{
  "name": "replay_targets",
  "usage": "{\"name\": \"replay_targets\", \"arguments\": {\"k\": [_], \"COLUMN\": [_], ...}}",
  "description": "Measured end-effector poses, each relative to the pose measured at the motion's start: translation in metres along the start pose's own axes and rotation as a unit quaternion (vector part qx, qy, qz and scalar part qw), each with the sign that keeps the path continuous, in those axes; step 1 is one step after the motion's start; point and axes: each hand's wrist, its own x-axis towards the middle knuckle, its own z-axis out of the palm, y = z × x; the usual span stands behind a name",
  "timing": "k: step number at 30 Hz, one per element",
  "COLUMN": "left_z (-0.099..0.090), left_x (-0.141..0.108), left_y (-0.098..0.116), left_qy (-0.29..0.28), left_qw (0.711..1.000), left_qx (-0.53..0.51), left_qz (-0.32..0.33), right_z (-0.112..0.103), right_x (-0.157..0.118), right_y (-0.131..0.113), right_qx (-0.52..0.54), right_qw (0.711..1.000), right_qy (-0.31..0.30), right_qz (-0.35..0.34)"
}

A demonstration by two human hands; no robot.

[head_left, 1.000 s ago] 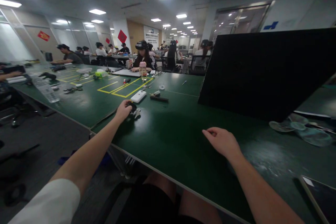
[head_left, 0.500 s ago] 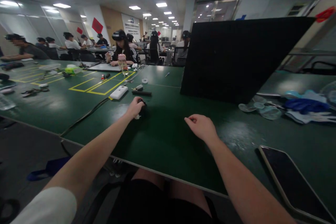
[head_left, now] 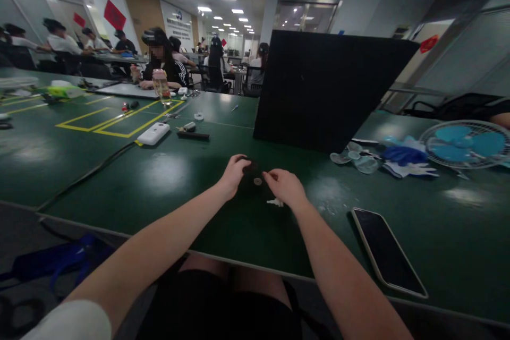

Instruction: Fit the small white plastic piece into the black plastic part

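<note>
Near the middle of the green table [head_left: 167,218], my left hand [head_left: 235,175] is closed on a small dark object [head_left: 251,169]. Its outline blends into the dark tabletop. My right hand [head_left: 286,186] is close to its right side, thumb and fingers pinched together; what they hold, if anything, is too small to name. A small round pale disc [head_left: 257,181] shows between the two hands, at the dark object. Just below my right fingers is a small white piece [head_left: 274,202].
A large black panel [head_left: 319,90] stands beyond my hands. To the right are a phone [head_left: 388,249], gloves [head_left: 406,156] and a fan [head_left: 464,143]. Left lie a black bar [head_left: 193,136] and a white box [head_left: 153,133]. A person [head_left: 159,64] sits across the table.
My left hand has brought the dark object rightward, close to my right hand. The pale disc and white piece now show near my right fingers. The view has turned right.
</note>
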Motion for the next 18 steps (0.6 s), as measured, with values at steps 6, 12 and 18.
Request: {"name": "replay_targets", "arguments": {"k": [6, 12, 18], "left_z": [-0.067, -0.065, -0.058], "left_x": [-0.012, -0.025, -0.034], "left_y": [0.021, 0.033, 0.038], "left_qy": [-0.037, -0.043, -0.088], "left_qw": [0.966, 0.873, 0.862], "left_qx": [0.215, 0.424, 0.451], "left_qz": [0.139, 0.237, 0.216], "right_z": [0.010, 0.016, 0.009], "right_x": [-0.002, 0.008, 0.005], "right_y": [-0.009, -0.009, -0.003], "right_qx": [-0.035, -0.058, 0.006], "right_qw": [0.999, 0.993, 0.996], "right_qy": [-0.013, -0.045, -0.006], "right_qz": [-0.021, -0.094, -0.094]}}
